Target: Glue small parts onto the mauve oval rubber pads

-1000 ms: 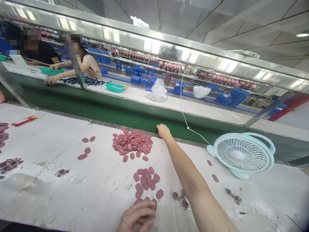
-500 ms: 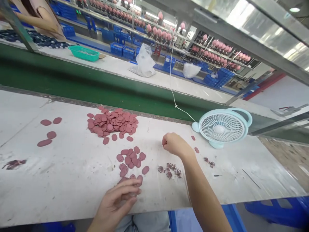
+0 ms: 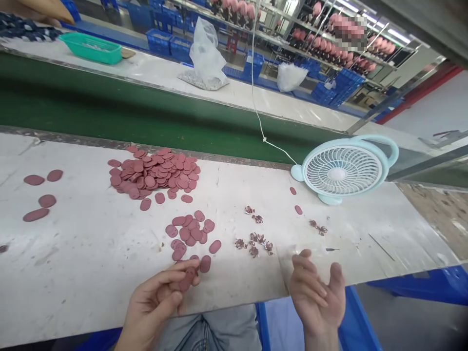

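Observation:
A dark red oval disc (image 3: 187, 279) with small holes is pinched between the thumb and fingers of my left hand (image 3: 157, 297), at the table's front edge. Just beyond it lies a loose group of the same discs (image 3: 192, 229), and farther back a large heap of discs (image 3: 153, 173). My right hand (image 3: 318, 292) is palm up at the front edge, fingers apart, with nothing visible in it. To its left on the table are several small crumpled brown clusters (image 3: 255, 243). Two more brown clusters (image 3: 253, 214) lie a little farther back.
A light blue fan (image 3: 343, 168) stands at the back right, its white cord (image 3: 280, 148) running up. Single discs (image 3: 47, 200) lie at the left. A thin rod (image 3: 380, 246) lies at the right. Beyond the green strip (image 3: 153, 112) are a green basket (image 3: 91, 48) and a plastic bag (image 3: 208, 58).
My right hand has come back from mid-table to the front edge and opened; two brown clusters now lie where it was. My left hand has taken hold of a disc. The view has shifted.

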### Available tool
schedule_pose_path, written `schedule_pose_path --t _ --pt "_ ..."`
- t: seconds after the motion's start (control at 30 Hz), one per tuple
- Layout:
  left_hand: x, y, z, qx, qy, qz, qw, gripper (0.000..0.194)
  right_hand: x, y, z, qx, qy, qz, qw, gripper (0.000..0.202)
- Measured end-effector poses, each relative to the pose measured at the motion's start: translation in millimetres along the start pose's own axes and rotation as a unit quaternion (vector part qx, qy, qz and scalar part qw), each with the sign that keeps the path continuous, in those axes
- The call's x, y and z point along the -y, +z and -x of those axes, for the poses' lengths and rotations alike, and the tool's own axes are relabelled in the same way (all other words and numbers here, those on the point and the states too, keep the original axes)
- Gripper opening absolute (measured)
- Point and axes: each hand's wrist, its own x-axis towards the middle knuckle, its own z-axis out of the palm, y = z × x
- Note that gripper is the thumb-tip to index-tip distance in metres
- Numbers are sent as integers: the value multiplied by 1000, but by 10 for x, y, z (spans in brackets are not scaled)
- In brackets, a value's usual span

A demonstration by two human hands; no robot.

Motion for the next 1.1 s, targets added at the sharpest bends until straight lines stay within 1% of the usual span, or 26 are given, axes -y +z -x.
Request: schedule_pose_path --t 0.03,0.07,0.1,0.13,0.2,0.27,0.3,0.33,0.37,0.4,0.43,0.47,0.5,0.53,0.57,0.63,0.7,0.77,0.83,0.9,1.0,1.03,1.07,1.1 --pt "8 24 8 -1 -16 18 1000 16 11 -134 -14 25 26 -126 991 46" --pt "20 61 20 -2 -36 38 999 16 32 -242 -62 46 49 -224 972 55" --pt "39 107 38 -2 -55 61 997 16 66 -322 -133 61 74 -292 952 59" --pt "63 162 61 -2 -76 86 993 16 108 -375 -217 67 98 -333 935 58" --pt "124 280 118 6 -118 132 984 18 195 -401 -372 72 134 -352 924 43" --pt "188 387 177 24 -153 166 974 20 240 -328 -441 86 151 -344 923 28" --pt "216 429 202 34 -167 176 970 22 234 -256 -427 90 149 -337 925 24" --pt "239 462 221 41 -177 182 966 25 208 -163 -381 82 136 -317 935 24" --pt "258 486 234 46 -184 186 964 28 165 -55 -308 60 115 -274 953 25" --pt "272 503 242 47 -189 188 963 32 110 61 -215 30 87 -205 974 28" --pt "283 514 245 46 -192 189 962 35 48 177 -113 -5 63 -102 993 31" --pt "292 524 247 49 -192 189 962 36 -17 284 -12 -34 45 6 998 33" --pt "299 532 247 52 -191 189 962 37 -81 375 80 -56 40 97 993 36" --pt "307 542 249 57 -189 190 962 37 -144 446 158 -68 49 159 984 38" --pt "316 554 253 65 -186 190 962 36 -203 495 221 -73 61 189 977 38" --pt "338 585 269 85 -177 188 962 36 -310 534 311 -84 89 196 973 38" --pt "363 619 294 101 -171 172 965 39 -406 522 376 -91 105 190 972 38" --pt "384 652 320 108 -169 146 969 42 -491 491 442 -92 94 195 972 41" --pt "399 685 342 111 -167 132 971 42 -569 465 517 -84 54 216 971 42" --pt "409 719 360 104 -165 135 971 32 -645 457 600 -75 -1 261 962 39" --pt "429 770 392 66 -185 158 968 12 -771 463 729 -81 -82 365 924 32" --pt "438 786 404 56 -193 167 965 9 -815 456 771 -91 -110 393 908 31" --pt "448 799 417 53 -199 177 962 9 -860 437 812 -103 -139 417 892 31" --pt "456 810 430 55 -202 187 960 11 -902 404 851 -109 -152 443 877 32"
